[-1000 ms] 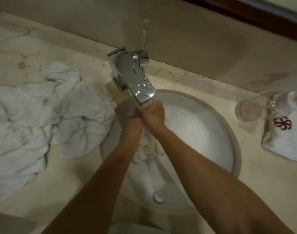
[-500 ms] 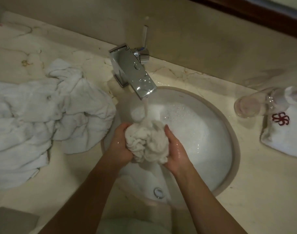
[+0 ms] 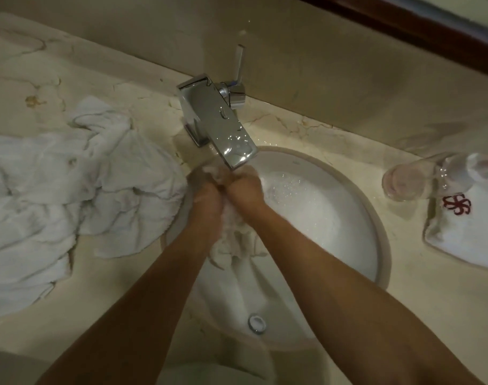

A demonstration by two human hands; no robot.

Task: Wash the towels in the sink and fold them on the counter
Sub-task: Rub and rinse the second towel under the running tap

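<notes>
At the bottom of the frame your two forearms reach up and inward over the sink, whose drain shows bare in the lower centre. Just above that, in the middle of the frame, a small wet towel hangs bunched between your wrists, its loose end trailing down into the basin. Your left hand and your right hand are both curled round the upper part of this towel, pressed close together, knuckles touching or nearly so. They hold it right under the mouth of the faucet; whether water is running onto it you cannot tell from here, as the hands hide the stream. Suds cover the basin floor to the right of your hands.

Judging by this, you are in the middle of the washing step on one towel: it is soaked and being scrubbed or rinsed, not yet wrung out.

On the worktop at the left of the frame lies a crumpled heap of white towels, one edge touching the sink rim. Nothing there is folded, so the whole folding part is still ahead, and it is unclear which of that heap has been washed.

At the far right stand a glass and, just below it, a folded cloth with a red emblem.
</notes>
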